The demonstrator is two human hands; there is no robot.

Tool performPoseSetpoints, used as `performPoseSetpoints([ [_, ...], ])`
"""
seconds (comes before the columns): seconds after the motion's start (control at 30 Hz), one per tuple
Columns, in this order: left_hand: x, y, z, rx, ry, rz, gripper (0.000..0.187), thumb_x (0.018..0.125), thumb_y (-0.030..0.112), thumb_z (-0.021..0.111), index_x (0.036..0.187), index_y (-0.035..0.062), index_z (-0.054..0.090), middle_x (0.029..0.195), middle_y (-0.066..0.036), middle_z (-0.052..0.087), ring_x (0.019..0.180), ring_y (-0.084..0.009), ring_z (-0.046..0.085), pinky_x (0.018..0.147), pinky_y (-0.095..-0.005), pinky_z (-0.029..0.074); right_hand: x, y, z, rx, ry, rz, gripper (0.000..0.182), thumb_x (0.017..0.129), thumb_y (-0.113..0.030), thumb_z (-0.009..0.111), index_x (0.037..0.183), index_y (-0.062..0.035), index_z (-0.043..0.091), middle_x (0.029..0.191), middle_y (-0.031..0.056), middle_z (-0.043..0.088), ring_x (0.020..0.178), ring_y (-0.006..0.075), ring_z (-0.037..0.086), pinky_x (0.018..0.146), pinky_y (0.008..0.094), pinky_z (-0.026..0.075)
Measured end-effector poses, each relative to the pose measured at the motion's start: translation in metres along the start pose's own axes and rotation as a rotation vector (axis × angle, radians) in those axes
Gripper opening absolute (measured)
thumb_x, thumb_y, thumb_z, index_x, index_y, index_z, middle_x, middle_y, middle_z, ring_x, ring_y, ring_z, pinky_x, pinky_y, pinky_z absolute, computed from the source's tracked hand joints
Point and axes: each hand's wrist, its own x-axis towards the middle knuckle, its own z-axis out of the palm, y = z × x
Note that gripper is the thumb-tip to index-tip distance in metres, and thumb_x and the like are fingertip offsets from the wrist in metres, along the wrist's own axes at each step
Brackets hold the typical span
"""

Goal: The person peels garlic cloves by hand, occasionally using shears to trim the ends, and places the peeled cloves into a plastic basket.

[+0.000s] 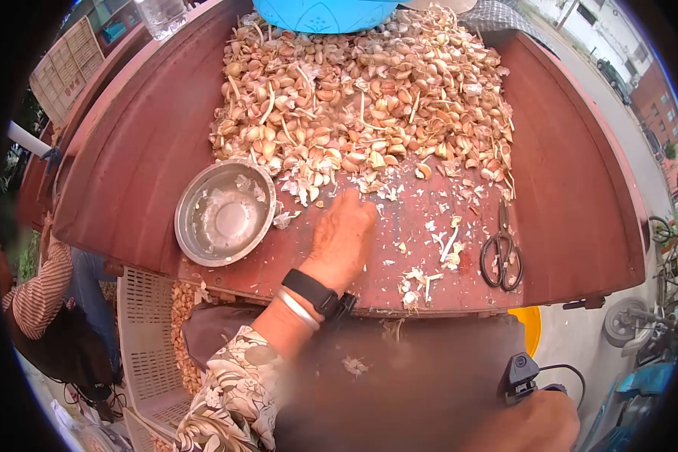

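My left hand [345,232] rests on the red tray [557,188], its fingers curled closed with the back of the hand up. Whatever lies inside the fingers is hidden. Just beyond it spreads a heap of garlic cloves [369,98] with loose skins and dry stalks. A metal bowl [228,215] holding some skins stands to the left of this hand. To its right, scissors [502,252] lie on the tray with their handles toward me. My right hand [542,423] is low at the right, off the tray, beneath a small black camera [521,373]; its fingers do not show.
A blue basin [324,15] sits behind the heap. Garlic skin scraps [422,286] lie near the tray's front edge. Below left stands a plastic crate [147,324] with cloves. Another person's striped sleeve [45,290] is at far left. A yellow container [529,328] shows below the tray.
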Motion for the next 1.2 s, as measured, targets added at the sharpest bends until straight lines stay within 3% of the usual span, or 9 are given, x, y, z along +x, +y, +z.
performPoseSetpoints([
  [0.1,0.003,0.0,-0.005,-0.007,-0.049,-0.035,0.014,0.074,-0.001,0.058,0.087,0.0011,0.063,0.085,-0.018,0.057,0.085,-0.0365,0.06,0.071,-0.0421,0.051,-0.013,-0.004,-0.004,0.053,-0.02,-0.061,0.014,0.085,0.001,0.066,0.09,0.0134,0.063,0.086,0.0227,0.061,0.069,0.0282,0.065,0.055,0.0317,0.052],
  [0.2,-0.012,0.003,-0.006,-0.426,0.042,-0.087,0.021,0.073,0.001,0.059,0.093,-0.0005,0.064,0.081,-0.019,0.06,0.077,-0.033,0.062,0.07,-0.0396,0.051,-0.018,-0.003,-0.006,0.092,-0.047,-0.112,0.013,0.087,0.002,0.061,0.091,0.015,0.062,0.087,0.0246,0.06,0.069,0.0301,0.065,0.055,0.0327,0.052],
  [0.33,-0.041,0.022,-0.031,-1.514,-0.183,-0.614,0.018,0.085,0.009,0.061,0.101,0.0012,0.065,0.084,-0.007,0.065,0.067,-0.0134,0.06,0.063,-0.0269,0.049,-0.014,0.002,0.003,0.156,-0.078,-0.131,0.013,0.087,0.004,0.058,0.09,0.0155,0.062,0.089,0.0267,0.059,0.069,0.0318,0.064,0.056,0.033,0.052],
  [0.47,-0.073,0.038,-0.05,-1.98,-0.197,-0.624,0.016,0.09,0.009,0.056,0.104,0.0029,0.061,0.086,-0.005,0.063,0.072,-0.011,0.059,0.065,-0.0231,0.047,-0.005,0.001,0.018,0.103,-0.057,-0.153,0.013,0.085,0.004,0.06,0.093,0.0144,0.063,0.091,0.0259,0.06,0.069,0.0323,0.064,0.056,0.0326,0.052],
  [0.63,-0.116,0.049,-0.068,-2.161,-0.13,-0.672,0.014,0.092,0.009,0.055,0.104,0.0023,0.059,0.09,-0.007,0.062,0.076,-0.0126,0.059,0.069,-0.0241,0.047,0.007,0.005,0.032,0.124,-0.103,-0.129,0.015,0.085,0.004,0.063,0.098,0.0125,0.064,0.096,0.0247,0.06,0.076,0.032,0.064,0.061,0.0331,0.053],
  [0.73,-0.14,0.065,-0.091,-2.115,-0.104,-0.966,0.022,0.095,0.021,0.05,0.1,0.0008,0.057,0.094,-0.01,0.057,0.077,-0.0158,0.052,0.066,-0.027,0.043,0.017,0.01,0.035,0.123,-0.15,-0.123,0.015,0.087,0.002,0.062,0.098,0.0125,0.063,0.097,0.0239,0.06,0.08,0.0316,0.064,0.065,0.0342,0.053],
  [0.93,-0.187,0.06,-0.102,-2.386,-0.359,-1.014,0.04,0.099,0.037,0.043,0.106,0.0004,0.059,0.1,-0.011,0.056,0.084,-0.0188,0.053,0.072,-0.029,0.046,0.033,0.023,0.045,0.262,-0.109,-0.024,0.015,0.086,0.001,0.064,0.097,0.0113,0.064,0.095,0.022,0.062,0.08,0.0314,0.064,0.066,0.0334,0.053],
  [1.07,-0.178,0.077,-0.128,-2.277,-0.148,-1.117,0.038,0.1,0.033,0.044,0.11,0.0,0.059,0.098,-0.011,0.057,0.08,-0.0158,0.052,0.067,-0.0263,0.045,0.04,0.028,0.056,-0.571,0.26,0.105,0.019,0.075,-0.005,0.073,0.092,0.0027,0.067,0.089,0.016,0.064,0.082,0.0279,0.064,0.07,0.0341,0.052],
  [1.2,-0.18,0.073,-0.136,-2.394,-0.013,-1.247,0.014,0.088,0.004,0.06,0.098,-0.0051,0.061,0.091,-0.018,0.063,0.075,-0.0238,0.064,0.062,-0.0326,0.05,0.041,0.075,0.053,-1.119,0.177,0.169,0.027,0.072,-0.01,0.075,0.094,0.001,0.064,0.09,0.0151,0.064,0.081,0.0265,0.063,0.067,0.0353,0.05],
])
